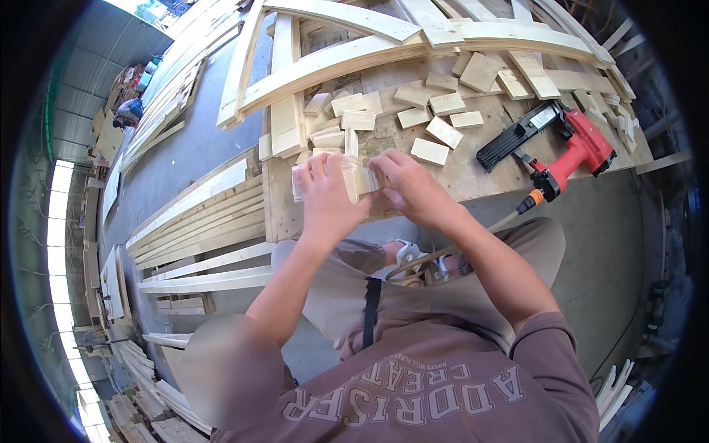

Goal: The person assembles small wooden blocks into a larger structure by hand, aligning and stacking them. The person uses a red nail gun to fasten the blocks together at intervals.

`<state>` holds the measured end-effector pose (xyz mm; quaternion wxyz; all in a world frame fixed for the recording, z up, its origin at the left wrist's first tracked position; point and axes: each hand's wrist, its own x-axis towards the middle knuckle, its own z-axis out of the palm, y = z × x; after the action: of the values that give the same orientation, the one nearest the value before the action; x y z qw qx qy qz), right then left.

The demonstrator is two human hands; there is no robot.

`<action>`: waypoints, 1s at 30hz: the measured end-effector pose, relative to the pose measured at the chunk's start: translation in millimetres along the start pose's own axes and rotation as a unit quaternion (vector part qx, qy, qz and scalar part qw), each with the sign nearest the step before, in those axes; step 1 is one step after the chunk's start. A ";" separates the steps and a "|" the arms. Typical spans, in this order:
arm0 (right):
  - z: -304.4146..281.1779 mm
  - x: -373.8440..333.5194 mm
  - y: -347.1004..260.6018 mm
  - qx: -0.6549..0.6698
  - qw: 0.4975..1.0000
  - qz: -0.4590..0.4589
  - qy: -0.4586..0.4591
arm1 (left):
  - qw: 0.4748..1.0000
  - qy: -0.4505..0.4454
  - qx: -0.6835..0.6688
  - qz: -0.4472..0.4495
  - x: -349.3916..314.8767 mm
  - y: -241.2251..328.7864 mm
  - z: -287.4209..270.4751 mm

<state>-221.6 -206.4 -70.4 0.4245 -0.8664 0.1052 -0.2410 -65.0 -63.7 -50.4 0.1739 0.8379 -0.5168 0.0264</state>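
Note:
At the near left corner of the workbench (473,181), both my hands are on a small pile of pale wooden blocks (360,179). My left hand (326,193) wraps over the pile from the left with bent fingers. From the other side, my right hand (410,187) grips the blocks' right end between thumb and fingers. My palms and fingers hide part of the pile. Just beyond lie more stacked blocks (357,119), some standing on edge. To the right, loose blocks (430,151) are scattered over the bench top.
A red nail gun (576,151) lies at the bench's right, its hose (480,235) running down past my legs. A large wooden frame (340,66) covers the far side. Long boards (207,218) are stacked left of the bench. Another person (130,111) is far off at left.

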 end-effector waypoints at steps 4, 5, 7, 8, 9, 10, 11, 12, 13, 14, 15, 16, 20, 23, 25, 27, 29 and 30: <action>0.4 -1.5 6.6 -0.016 1.000 -0.013 0.004 | 0.999 0.015 0.033 0.009 0.1 3.9 12.1; 1.9 -1.8 7.9 -0.013 1.000 -0.011 0.006 | 0.999 0.021 0.039 0.009 -0.6 3.2 14.3; 4.2 -2.4 9.4 -0.008 1.000 -0.008 0.009 | 0.999 0.021 0.040 0.007 -4.0 1.1 18.4; 4.6 -2.2 9.1 -0.006 1.000 -0.006 0.009 | 0.999 0.022 0.041 0.006 -5.8 0.2 18.3; 5.0 -2.3 8.6 -0.004 1.000 -0.005 0.009 | 0.999 0.008 0.048 0.010 -8.1 -0.1 16.8; 5.3 -2.4 8.0 -0.002 1.000 -0.004 0.009 | 0.998 -0.006 0.054 0.013 -11.3 -0.2 14.7; 3.3 -2.7 7.4 -0.006 1.000 0.000 0.008 | 0.998 -0.020 0.058 0.019 -13.1 1.9 12.3; 0.8 -3.1 6.4 -0.011 1.000 0.004 0.008 | 0.998 -0.036 0.048 0.025 -15.3 3.2 7.4; -1.3 -3.7 6.1 -0.015 1.000 0.008 0.008 | 0.997 -0.053 0.039 0.030 -17.6 3.7 -0.5; -3.6 -4.8 6.1 -0.016 1.000 0.008 0.004 | 0.997 -0.069 0.029 0.036 -20.8 2.9 -7.0; -6.2 -6.5 6.6 -0.017 1.000 0.009 0.000 | 0.996 -0.057 0.035 0.064 -25.2 -2.5 -7.2; -8.7 -8.2 7.2 -0.018 1.000 0.011 -0.004 | 0.994 -0.044 0.041 0.092 -30.3 -11.3 -3.0; -4.5 -8.4 8.1 -0.006 1.000 0.023 -0.011 | 0.983 0.083 0.001 0.164 -47.7 -41.7 19.4; 0.3 -7.9 4.2 0.029 0.998 0.048 -0.023 | 0.970 0.163 -0.005 0.180 -54.9 -48.3 28.8; -0.1 -6.1 -4.0 0.037 0.998 0.047 -0.030 | 0.965 0.180 -0.033 0.188 -57.3 -57.4 34.4; -1.2 -4.2 -12.7 0.075 0.995 0.064 -0.032 | 0.958 0.192 -0.080 0.199 -55.7 -63.5 29.3; -3.4 -1.4 -22.8 0.119 0.989 0.081 -0.030 | 0.947 0.198 -0.145 0.208 -56.3 -70.0 19.2; -6.6 -3.7 -25.5 0.144 0.985 0.096 -0.021 | 0.954 0.176 -0.159 0.183 -52.1 -65.1 6.8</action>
<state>-228.7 -193.7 -48.1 0.5684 -0.7868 0.1426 -0.1938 -33.2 5.1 -85.6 0.3850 0.6723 -0.6203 0.1224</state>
